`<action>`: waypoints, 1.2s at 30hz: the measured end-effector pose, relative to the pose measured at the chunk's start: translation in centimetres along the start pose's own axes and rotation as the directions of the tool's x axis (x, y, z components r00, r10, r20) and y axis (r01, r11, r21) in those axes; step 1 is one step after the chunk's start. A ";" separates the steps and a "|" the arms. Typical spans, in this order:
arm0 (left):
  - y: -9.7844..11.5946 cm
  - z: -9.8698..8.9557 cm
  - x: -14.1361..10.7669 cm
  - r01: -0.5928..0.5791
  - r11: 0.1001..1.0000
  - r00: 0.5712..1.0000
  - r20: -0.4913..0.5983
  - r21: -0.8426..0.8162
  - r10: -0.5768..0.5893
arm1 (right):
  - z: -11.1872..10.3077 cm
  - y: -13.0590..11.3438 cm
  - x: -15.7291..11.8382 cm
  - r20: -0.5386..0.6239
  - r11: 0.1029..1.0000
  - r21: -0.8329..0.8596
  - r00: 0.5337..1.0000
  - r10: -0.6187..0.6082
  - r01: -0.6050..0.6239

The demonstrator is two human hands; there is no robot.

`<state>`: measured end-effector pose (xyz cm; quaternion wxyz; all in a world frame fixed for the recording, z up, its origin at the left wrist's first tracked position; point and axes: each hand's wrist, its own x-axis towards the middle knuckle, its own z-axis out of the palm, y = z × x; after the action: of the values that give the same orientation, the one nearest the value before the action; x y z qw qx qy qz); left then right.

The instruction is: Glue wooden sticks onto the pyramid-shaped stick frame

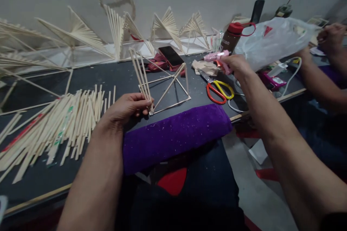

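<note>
My left hand (132,107) pinches the near lower corner of a small stick frame (170,86), where several upright sticks fan out. The frame stands on the dark table behind a folded purple cloth (177,133). Over to the right, my right hand (237,65) is closed round the handle of a pink glue gun (216,55). Below the gun lie crumpled tan paper (205,68) and scissors (220,92) with red and yellow handles. Part of the gun's handle is hidden by my fingers.
Loose sticks (78,119) cover the table at left. Finished stick models (166,27) line the wall. A phone (171,56), a red-capped bottle (231,38), a plastic bag (273,41) and a white cable (292,75) are further back or right. Another person's arms (320,79) show at far right.
</note>
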<state>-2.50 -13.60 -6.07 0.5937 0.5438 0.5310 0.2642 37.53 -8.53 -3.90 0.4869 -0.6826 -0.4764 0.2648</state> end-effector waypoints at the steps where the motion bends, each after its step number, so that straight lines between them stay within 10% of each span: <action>1: 0.0 0.0 0.0 -0.003 1.000 1.000 -0.002 -0.003 0.003 | 0.0 0.5 0.1 -0.027 0.996 -0.069 0.999 0.046 -0.048; 7: -0.3 -0.1 -0.2 -0.030 0.999 0.999 0.031 -0.011 0.030 | 0.3 0.1 0.3 -0.140 0.880 -0.447 0.984 0.111 -0.163; 11: -0.5 0.0 -0.4 -0.029 0.999 0.999 0.034 -0.017 0.030 | 2.0 -4.2 -0.6 -0.040 0.679 -0.720 0.967 -0.251 0.147; 14: -0.6 0.0 -0.6 -0.031 0.998 0.999 0.033 -0.052 0.033 | 5.5 -8.2 -1.7 0.247 0.805 -0.367 0.883 -0.399 0.467; 17: -0.7 0.0 -0.7 -0.021 0.998 0.999 0.039 -0.064 0.024 | 10.3 -11.3 -2.2 0.405 0.857 0.056 0.773 -0.489 0.513; 22: -0.8 -0.2 -0.7 -0.018 0.997 0.999 0.034 -0.074 0.021 | 15.9 -12.9 -1.9 0.612 0.903 0.313 0.665 -0.428 0.293; 30: 0.0 0.1 -0.8 0.023 1.000 1.000 0.005 -0.015 -0.023 | 18.2 -10.8 -1.9 0.757 0.842 0.538 0.463 -0.460 -0.042; 36: 0.2 0.2 -0.8 0.035 0.999 0.999 -0.020 -0.001 -0.035 | 18.9 -10.8 -2.1 0.760 0.836 0.547 0.446 -0.473 -0.046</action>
<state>-2.48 -14.32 -5.67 0.5929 0.5317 0.5464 0.2592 16.84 -1.88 -1.48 0.3607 -0.2321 -0.6571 0.6199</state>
